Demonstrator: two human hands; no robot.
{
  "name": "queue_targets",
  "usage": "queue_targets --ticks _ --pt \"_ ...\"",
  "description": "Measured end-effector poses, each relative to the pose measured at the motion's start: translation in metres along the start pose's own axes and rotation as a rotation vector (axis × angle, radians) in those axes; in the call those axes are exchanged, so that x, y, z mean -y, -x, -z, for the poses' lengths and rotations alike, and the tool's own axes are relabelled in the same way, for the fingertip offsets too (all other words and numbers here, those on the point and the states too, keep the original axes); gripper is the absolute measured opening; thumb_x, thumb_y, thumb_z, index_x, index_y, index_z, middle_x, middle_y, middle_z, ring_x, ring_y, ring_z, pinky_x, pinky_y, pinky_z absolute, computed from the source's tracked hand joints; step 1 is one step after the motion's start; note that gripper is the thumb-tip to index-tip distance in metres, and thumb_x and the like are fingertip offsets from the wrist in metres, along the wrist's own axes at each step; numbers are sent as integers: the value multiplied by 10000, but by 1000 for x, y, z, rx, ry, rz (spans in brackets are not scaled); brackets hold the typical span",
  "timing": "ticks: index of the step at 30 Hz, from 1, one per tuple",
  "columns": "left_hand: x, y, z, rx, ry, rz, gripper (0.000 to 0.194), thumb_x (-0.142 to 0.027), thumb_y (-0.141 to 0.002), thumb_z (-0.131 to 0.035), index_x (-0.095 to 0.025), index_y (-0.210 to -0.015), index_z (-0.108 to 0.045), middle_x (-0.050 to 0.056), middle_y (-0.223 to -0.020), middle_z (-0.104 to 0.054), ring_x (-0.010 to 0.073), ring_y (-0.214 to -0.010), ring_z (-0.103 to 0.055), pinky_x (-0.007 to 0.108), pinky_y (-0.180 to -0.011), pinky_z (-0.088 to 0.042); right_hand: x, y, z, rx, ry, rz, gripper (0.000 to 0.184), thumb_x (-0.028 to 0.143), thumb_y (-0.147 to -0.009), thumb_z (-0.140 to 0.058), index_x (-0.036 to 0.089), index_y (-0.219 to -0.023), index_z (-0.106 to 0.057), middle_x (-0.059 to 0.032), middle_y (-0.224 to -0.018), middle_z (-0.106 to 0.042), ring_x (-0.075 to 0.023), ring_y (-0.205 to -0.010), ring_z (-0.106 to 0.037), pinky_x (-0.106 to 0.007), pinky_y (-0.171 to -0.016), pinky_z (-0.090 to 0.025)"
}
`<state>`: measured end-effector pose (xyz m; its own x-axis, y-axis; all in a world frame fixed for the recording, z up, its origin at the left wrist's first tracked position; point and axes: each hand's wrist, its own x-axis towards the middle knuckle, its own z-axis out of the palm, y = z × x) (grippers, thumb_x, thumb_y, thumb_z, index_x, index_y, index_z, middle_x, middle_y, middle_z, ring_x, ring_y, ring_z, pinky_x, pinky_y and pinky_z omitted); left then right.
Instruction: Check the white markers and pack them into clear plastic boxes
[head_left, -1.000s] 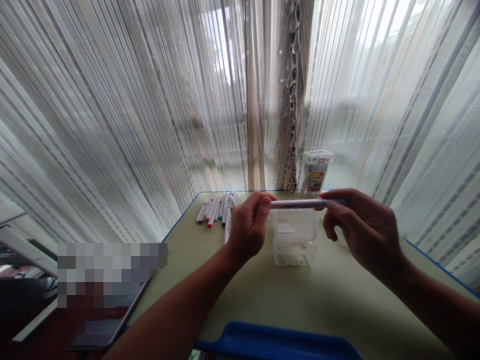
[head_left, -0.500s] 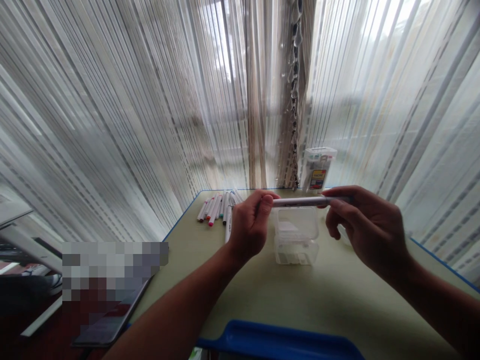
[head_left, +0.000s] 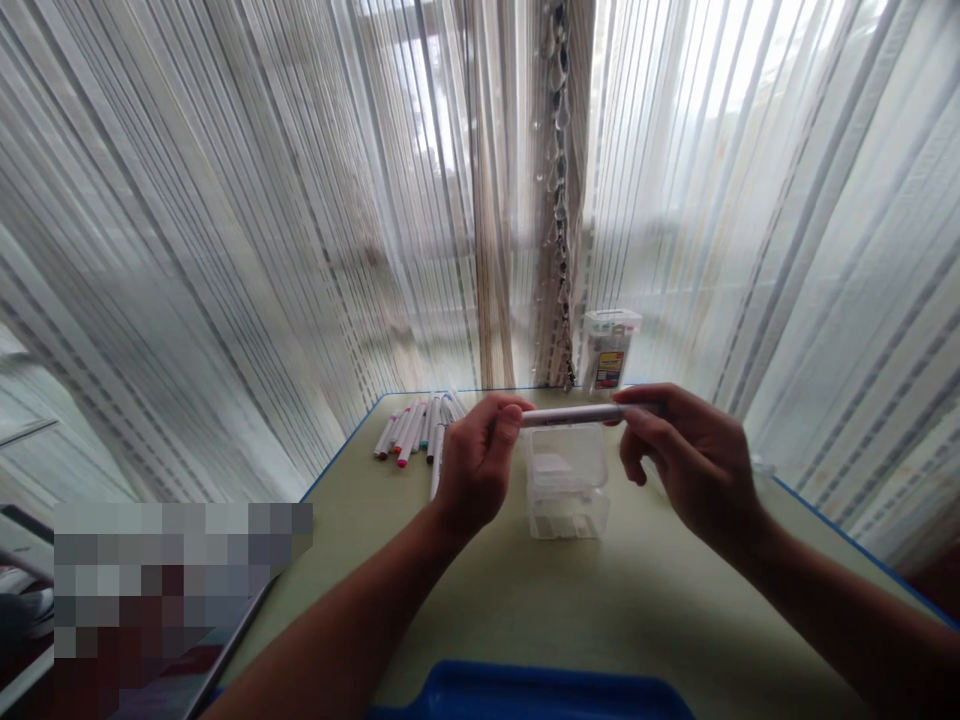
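A white marker [head_left: 574, 414] is held level above the table between both hands. My left hand [head_left: 480, 455] is closed round its left end, with the thumb on top. At its right end, my right hand [head_left: 682, 450] pinches the darker, greyish tip between thumb and fingers; its other fingers curl below. Beneath the marker stands a clear plastic box [head_left: 568, 510] with its lid raised at the back. To the left of my left hand lies a pile of white markers [head_left: 409, 428] with coloured ends, partly hidden by that hand.
A clear case with a yellow and red label [head_left: 611, 362] stands at the table's back edge, before striped string curtains [head_left: 420, 250]. The pale green table [head_left: 570, 620] has a blue rim and a blue tray [head_left: 555, 690] in front. A dark device edge and a blurred-out patch lie at lower left.
The whole view has shifted, so the table, box and hands appear slightly further left and lower. Both hands keep their grip on the marker, in much the same pose.
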<state>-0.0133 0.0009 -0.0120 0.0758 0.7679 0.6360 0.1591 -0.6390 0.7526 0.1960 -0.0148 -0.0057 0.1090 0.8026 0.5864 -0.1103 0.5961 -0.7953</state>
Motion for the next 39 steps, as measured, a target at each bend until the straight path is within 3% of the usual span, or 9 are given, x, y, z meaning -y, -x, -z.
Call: queue_targets --ticks 9,24,39 --pt "0 0 -1 -16 61 19 311 -466 -927 -629 -164 -983 -681 -51 -577 -473 73 -446 -357 208 -430 -255 1 -2 -2 15 -28 -9 187 340 -907 -696 155 -932 -699 -15 -737 -692 -91 -392 -539 -225 -341 -393" --pt "1 -1 0 2 48 15 305 -467 -923 -633 -171 -986 -676 -43 -619 -519 69 -462 -409 201 -438 -300 9 0 -4 6 164 20 211 356 -895 -695 149 -930 -671 61 -470 -562 -94 -340 -496 -203 -348 -389" --pt "-1 -1 0 16 30 -13 279 -438 -935 -623 -168 -994 -666 -36 -637 -528 66 -477 -408 194 -448 -303 4 1 -1 -13 202 3 223 367 -895 -712 156 -960 -689 48 -453 -568 -104 -346 -485 -215 -367 -369"
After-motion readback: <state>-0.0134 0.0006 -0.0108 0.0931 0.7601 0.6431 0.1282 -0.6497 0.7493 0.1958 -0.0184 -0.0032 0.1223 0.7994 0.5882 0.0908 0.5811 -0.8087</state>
